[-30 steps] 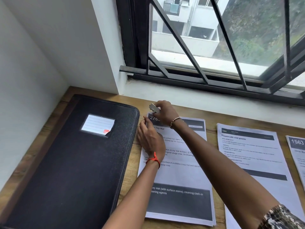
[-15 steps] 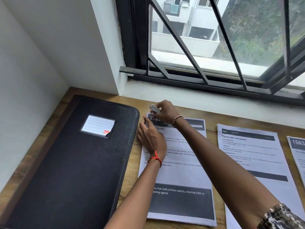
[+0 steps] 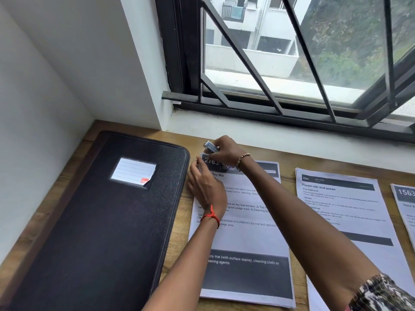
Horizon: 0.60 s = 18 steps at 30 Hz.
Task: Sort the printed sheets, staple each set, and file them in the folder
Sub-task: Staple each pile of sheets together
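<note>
- Toy Mat set (image 3: pixel 244 239) lies flat on the desk (image 3: pixel 181 212), just right of the closed folder (image 3: pixel 96 221).
- Right hand (image 3: pixel 226 151) grips the stapler (image 3: pixel 211 146) over its top-left corner; left hand (image 3: pixel 205 189) pinches the edge beside it.
- Best to square the corner, then squeeze firmly once.

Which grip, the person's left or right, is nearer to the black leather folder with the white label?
Left. The left grip pinches the printed toy-mat sheets' top corner just beside the black leather folder's right edge; the right grip holds the small metal stapler farther right.
</note>
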Tool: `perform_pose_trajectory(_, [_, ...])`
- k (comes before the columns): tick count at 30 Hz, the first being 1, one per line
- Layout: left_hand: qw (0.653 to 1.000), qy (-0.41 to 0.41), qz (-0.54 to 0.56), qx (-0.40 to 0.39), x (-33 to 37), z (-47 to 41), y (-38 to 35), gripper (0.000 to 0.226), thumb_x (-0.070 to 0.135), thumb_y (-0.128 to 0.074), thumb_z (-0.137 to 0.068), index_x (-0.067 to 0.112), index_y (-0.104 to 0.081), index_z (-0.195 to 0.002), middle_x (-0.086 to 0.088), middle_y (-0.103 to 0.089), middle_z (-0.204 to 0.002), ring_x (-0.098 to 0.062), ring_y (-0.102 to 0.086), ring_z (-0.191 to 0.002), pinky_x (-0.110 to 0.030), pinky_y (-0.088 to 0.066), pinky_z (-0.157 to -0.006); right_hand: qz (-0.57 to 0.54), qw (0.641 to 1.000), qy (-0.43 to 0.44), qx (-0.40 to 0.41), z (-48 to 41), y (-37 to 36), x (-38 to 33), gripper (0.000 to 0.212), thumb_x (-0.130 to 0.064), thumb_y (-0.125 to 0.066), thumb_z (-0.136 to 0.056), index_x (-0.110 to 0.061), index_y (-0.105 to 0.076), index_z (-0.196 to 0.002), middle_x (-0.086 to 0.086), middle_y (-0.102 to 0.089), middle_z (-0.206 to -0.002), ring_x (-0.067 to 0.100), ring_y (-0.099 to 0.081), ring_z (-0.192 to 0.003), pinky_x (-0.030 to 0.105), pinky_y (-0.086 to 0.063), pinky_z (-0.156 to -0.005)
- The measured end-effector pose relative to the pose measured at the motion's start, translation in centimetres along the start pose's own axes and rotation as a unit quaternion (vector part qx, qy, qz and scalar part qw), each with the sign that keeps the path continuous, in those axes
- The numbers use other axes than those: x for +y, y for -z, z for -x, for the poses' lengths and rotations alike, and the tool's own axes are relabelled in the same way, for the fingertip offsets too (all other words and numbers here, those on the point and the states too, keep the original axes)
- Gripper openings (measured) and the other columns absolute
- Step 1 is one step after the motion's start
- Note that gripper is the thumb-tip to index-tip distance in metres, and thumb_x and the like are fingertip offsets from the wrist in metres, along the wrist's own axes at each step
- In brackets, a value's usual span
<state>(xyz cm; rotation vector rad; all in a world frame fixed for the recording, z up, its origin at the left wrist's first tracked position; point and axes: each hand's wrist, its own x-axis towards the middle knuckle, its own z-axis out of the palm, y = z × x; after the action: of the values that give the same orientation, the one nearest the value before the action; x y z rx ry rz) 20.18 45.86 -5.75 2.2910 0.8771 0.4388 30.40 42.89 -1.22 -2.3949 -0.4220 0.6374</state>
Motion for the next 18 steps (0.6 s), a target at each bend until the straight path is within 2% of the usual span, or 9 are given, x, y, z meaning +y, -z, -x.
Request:
perform_pose_trajectory(6, [0.998, -0.017, 0.051, -0.013, -0.41, -0.37, -0.45, 0.057, -0.017, -0.039, -0.084, 0.002, -0.042, -0.137, -0.018, -0.043, -0.138, -0.031, -0.038, -0.127, -0.044, -0.039, -0.104, 0.012, 1.000, -0.005, -0.005, -0.10, 0.15, -0.18, 0.021, -0.011, -0.062, -0.084, 0.006, -0.066, -0.096, 0.011, -0.057, -0.082, 0.020, -0.051, -0.075, 0.019, -0.035, -0.050])
perform_pose_trajectory(10, [0.996, -0.020, 0.085, -0.012, -0.65, -0.48, -0.49, 0.057, -0.020, -0.035, -0.084, 0.000, -0.040, -0.137, -0.020, -0.044, -0.137, -0.032, -0.037, -0.126, -0.043, -0.039, -0.104, 0.012, 1.000, -0.006, 0.002, -0.29, -0.14, -0.15, 0.021, -0.012, -0.062, -0.084, 0.007, -0.067, -0.093, 0.019, -0.064, -0.086, 0.019, -0.052, -0.073, 0.021, -0.035, -0.051])
perform_pose_trajectory(14, [0.994, -0.021, 0.106, -0.009, -0.90, -0.47, -0.43, 0.053, -0.018, -0.036, -0.085, 0.000, -0.044, -0.134, -0.020, -0.047, -0.133, -0.032, -0.039, -0.124, -0.044, -0.040, -0.103, 0.011, 1.000, 0.004, 0.008, -0.30, -0.44, 0.05, 0.021, -0.011, -0.064, -0.083, 0.006, -0.069, -0.094, 0.018, -0.065, -0.085, 0.019, -0.053, -0.072, 0.019, -0.036, -0.050])
perform_pose_trajectory(16, [0.993, -0.018, 0.117, -0.015, -0.88, -0.54, -0.32, 0.049, -0.017, -0.036, -0.086, -0.003, -0.047, -0.132, -0.020, -0.047, -0.134, -0.032, -0.041, -0.125, -0.043, -0.039, -0.105, 0.005, 1.000, 0.014, 0.013, -0.27, -0.53, 0.10, 0.021, -0.010, -0.066, -0.082, 0.005, -0.070, -0.095, 0.019, -0.067, -0.087, 0.018, -0.053, -0.070, 0.018, -0.037, -0.050])
perform_pose_trajectory(18, [0.992, -0.011, 0.124, -0.016, -0.75, -0.75, -0.08, 0.048, -0.016, -0.037, -0.085, -0.005, -0.048, -0.129, -0.020, -0.047, -0.134, -0.032, -0.043, -0.125, -0.037, -0.036, -0.107, -0.001, 1.000, 0.027, 0.017, -0.13, -0.58, 0.05, 0.019, -0.010, -0.066, -0.081, 0.004, -0.070, -0.094, 0.015, -0.064, -0.079, 0.016, -0.051, -0.066, 0.017, -0.035, -0.049])
